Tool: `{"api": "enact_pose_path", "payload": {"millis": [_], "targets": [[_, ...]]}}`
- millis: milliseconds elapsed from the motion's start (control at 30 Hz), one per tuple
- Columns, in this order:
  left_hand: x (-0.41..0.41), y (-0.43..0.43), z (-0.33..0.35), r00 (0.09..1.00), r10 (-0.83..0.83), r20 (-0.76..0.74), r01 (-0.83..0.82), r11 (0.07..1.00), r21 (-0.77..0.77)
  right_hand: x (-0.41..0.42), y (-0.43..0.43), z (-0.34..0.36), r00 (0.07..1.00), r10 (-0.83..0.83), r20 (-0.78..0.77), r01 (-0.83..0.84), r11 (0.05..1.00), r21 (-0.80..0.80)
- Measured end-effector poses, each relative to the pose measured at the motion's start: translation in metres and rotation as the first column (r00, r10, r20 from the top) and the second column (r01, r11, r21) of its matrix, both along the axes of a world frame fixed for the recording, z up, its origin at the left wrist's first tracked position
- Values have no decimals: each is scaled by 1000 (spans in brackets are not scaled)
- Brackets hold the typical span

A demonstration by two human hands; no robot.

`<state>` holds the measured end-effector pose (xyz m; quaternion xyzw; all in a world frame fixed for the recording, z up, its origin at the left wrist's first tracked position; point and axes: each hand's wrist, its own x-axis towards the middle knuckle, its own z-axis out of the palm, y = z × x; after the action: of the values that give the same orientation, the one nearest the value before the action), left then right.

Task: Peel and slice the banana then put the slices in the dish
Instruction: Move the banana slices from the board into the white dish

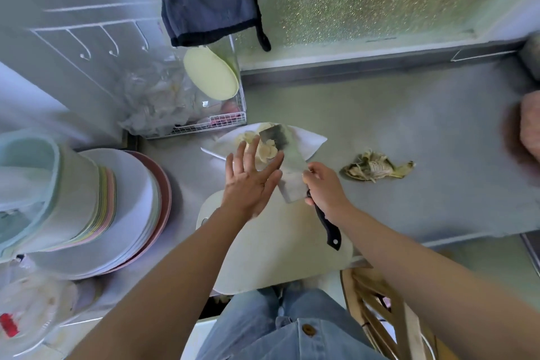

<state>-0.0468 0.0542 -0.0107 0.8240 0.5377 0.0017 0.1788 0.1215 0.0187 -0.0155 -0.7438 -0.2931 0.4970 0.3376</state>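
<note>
Grips the cleaver [287,166] by its black handle with the right hand [324,187], fingers curled round the handle, thumb up near the heel of the blade. Holds the blade tilted, its far end over the white dish [306,140], its near end over the far edge of the cutting board [274,242]. Sets the left hand [251,178] close against the blade's left face, fingers straight and slightly spread, fingertips reaching over the banana slices [267,150]. Cannot tell whether those fingertips touch the slices.

In the dish, a heap of pale slices, beside and partly under the blade. On the worktop [423,131], the dish just beyond the board, toward the left end and short of the back edge. Right of the dish, near the right hand and apart from the board, the banana peel [377,169], crumpled flat on the worktop. Over the worktop's front edge, the near part of the board. At the left end, a stack of plates [131,213]; at the back left corner, a wire rack [230,120], with a dark cloth [210,14] hung above it.
</note>
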Motion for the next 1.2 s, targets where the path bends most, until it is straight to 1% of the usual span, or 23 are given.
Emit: {"api": "enact_pose_path", "payload": {"millis": [100,200,267,300,400,433,500,567,633,700,833,900,933,967,1033,1133,1200], "targets": [[-1,18,-6,998,53,-18,-54,998,-38,3,7,0,1000,4,16,-4,1000,-1],[-6,30,-9,992,89,-88,-95,993,-71,7,10,4,1000,-3,22,2,1000,13],[-11,34,-10,987,116,-109,-124,990,-66,10,11,5,1000,-24,8,24,1000,20],[-12,35,-9,989,120,-91,-125,991,-47,11,12,5,1000,-25,11,25,1000,19],[-8,34,-4,999,51,4,-51,999,5,10,13,4,999,4,33,-5,1000,11],[-4,34,-2,1000,18,15,-18,1000,16,9,13,4,999,16,35,-17,1000,12],[4,34,0,1000,-15,-11,15,1000,15,8,12,4,999,31,31,-32,999,19],[7,35,-2,998,36,-55,-38,999,-27,9,11,7,999,34,29,-35,999,28],[2,34,-4,990,108,-87,-113,992,-55,13,8,8,1000,3,18,-4,999,49],[-4,30,-7,990,116,-83,-118,993,-18,19,2,7,999,-45,25,43,995,86],[-7,7,-6,996,75,45,-80,989,122,27,-21,1,982,-95,160,75,989,126],[-8,-11,-9,997,36,69,-48,983,177,27,-38,-2,969,-92,230,62,989,132],[-8,-20,-11,997,25,74,-36,987,154,27,-47,-4,962,-80,261,47,990,131],[-8,-29,-13,996,33,82,-41,994,98,26,-57,-3,955,-65,288,30,992,125],[-8,-45,-19,993,87,79,-86,996,-19,23,-74,-6,940,-37,338,-3,993,117],[-9,-65,-27,992,120,38,-118,992,-37,19,-97,-10,919,-17,393,-25,995,101],[-11,-75,-32,991,131,5,-131,991,-27,17,-111,-13,912,-16,409,-12,998,65]]}}
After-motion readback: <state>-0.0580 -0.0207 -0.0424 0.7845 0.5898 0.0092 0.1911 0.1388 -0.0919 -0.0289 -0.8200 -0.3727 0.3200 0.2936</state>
